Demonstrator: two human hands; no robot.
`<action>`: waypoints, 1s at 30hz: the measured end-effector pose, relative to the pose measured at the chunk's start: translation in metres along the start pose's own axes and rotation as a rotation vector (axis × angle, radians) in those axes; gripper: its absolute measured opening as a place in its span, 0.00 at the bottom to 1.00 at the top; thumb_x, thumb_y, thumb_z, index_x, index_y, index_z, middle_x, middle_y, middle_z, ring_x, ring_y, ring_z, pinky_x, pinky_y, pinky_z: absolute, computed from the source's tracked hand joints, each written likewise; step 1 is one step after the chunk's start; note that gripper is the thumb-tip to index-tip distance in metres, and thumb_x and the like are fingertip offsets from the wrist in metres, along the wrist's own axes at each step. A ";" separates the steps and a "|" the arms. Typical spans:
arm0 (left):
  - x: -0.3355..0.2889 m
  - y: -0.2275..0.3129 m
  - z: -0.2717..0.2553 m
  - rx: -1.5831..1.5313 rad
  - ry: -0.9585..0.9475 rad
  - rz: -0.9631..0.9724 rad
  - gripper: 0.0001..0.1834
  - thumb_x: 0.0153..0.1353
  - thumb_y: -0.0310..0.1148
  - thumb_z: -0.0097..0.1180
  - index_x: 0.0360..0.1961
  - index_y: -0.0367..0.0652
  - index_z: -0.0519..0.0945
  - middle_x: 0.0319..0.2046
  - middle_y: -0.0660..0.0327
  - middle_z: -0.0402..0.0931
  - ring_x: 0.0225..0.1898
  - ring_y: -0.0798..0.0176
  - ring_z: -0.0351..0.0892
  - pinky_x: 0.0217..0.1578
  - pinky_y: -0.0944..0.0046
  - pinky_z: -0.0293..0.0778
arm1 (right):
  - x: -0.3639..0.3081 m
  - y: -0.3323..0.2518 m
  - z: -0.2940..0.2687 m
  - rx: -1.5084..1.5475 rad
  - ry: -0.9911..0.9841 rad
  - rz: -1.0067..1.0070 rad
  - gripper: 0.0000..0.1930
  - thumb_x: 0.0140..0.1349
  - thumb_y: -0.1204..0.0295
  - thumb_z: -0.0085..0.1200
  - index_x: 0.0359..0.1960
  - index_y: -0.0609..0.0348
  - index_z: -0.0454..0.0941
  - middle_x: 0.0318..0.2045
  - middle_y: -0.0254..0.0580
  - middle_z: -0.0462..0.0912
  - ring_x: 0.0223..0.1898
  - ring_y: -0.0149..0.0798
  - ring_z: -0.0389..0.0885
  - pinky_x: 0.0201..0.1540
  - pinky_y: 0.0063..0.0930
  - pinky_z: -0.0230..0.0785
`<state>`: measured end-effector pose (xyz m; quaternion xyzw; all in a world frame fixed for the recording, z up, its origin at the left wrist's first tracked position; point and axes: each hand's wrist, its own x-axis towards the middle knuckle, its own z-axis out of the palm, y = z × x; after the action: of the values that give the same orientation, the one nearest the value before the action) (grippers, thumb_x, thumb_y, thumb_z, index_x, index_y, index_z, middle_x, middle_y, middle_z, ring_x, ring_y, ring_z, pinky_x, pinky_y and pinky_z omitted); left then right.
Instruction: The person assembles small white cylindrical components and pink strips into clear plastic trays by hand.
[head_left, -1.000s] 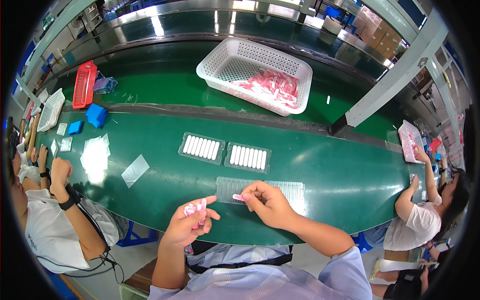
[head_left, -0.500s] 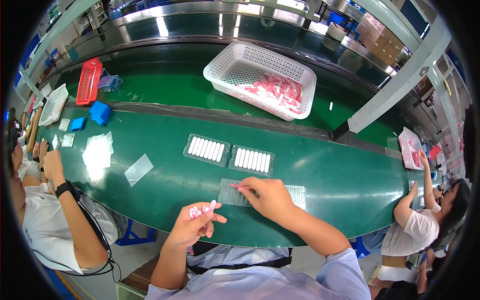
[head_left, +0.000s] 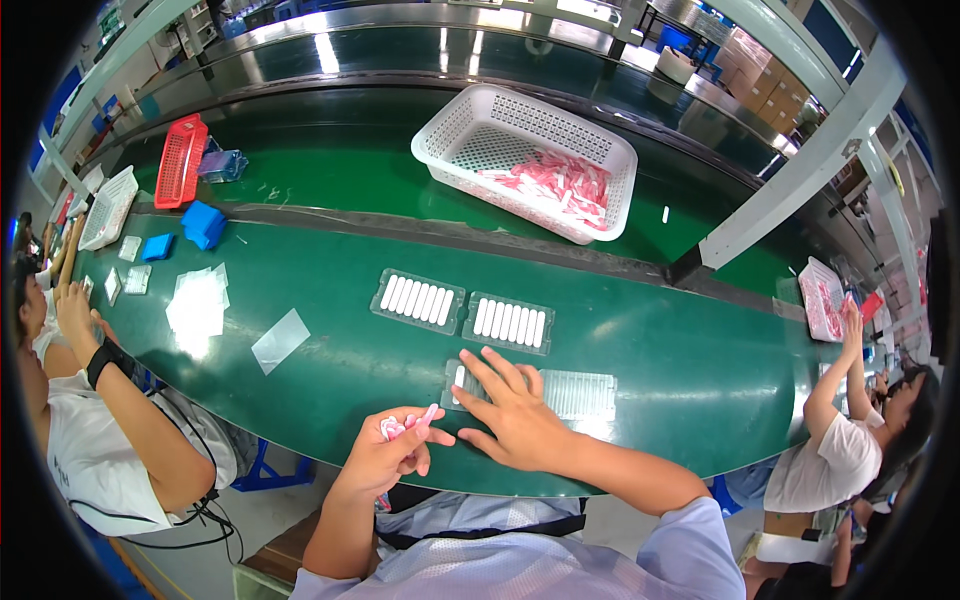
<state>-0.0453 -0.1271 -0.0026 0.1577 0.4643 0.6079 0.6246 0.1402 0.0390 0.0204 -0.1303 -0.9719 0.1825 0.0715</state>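
Note:
My left hand (head_left: 393, 452) is closed round several small pink-and-white sticks (head_left: 398, 427), one poking out past the fingertips. My right hand (head_left: 522, 418) lies with fingers spread over a clear ribbed plastic tray (head_left: 585, 395) near the front of the table. In that tray's left end sits one white stick (head_left: 459, 384), beside the right fingertips; the tray's middle is hidden under the hand. Behind it stand two similar clear trays, the left tray (head_left: 384, 305) and the right tray (head_left: 538, 344), each holding a row of white sticks.
A white perforated basket (head_left: 440, 165) with many pink-and-white pieces stands at the back. Left are clear sheets (head_left: 281, 341), blue pieces (head_left: 203, 226) and a red basket (head_left: 180, 160). A grey post (head_left: 760, 205) rises at right. Co-workers sit on both sides.
My right hand has gone from pinching a pink piece above the tray to spreading its fingers over it. A white stick now shows in the tray's left end. My left hand stays put.

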 end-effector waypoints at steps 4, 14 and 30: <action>0.003 0.000 0.004 0.024 -0.004 -0.028 0.15 0.75 0.31 0.56 0.56 0.32 0.81 0.43 0.46 0.88 0.22 0.71 0.80 0.16 0.76 0.56 | 0.004 -0.002 -0.008 -0.074 0.174 0.039 0.27 0.67 0.56 0.62 0.65 0.51 0.77 0.74 0.52 0.64 0.74 0.53 0.61 0.69 0.53 0.51; 0.006 -0.004 0.009 0.038 -0.027 -0.039 0.19 0.74 0.29 0.58 0.59 0.27 0.79 0.47 0.45 0.87 0.26 0.68 0.84 0.18 0.76 0.62 | 0.012 0.020 -0.011 0.701 0.517 0.127 0.08 0.54 0.72 0.74 0.35 0.49 0.89 0.46 0.33 0.86 0.50 0.41 0.82 0.59 0.39 0.62; 0.003 0.002 0.003 -0.066 -0.055 -0.111 0.27 0.72 0.21 0.54 0.70 0.27 0.67 0.59 0.41 0.80 0.46 0.54 0.89 0.19 0.77 0.59 | 0.012 0.024 -0.010 0.003 0.307 -0.212 0.14 0.53 0.70 0.68 0.44 0.49 0.87 0.50 0.34 0.83 0.53 0.42 0.79 0.57 0.44 0.64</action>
<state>-0.0445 -0.1227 -0.0010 0.1276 0.4348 0.5826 0.6748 0.1362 0.0677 0.0215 -0.0532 -0.9576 0.1534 0.2379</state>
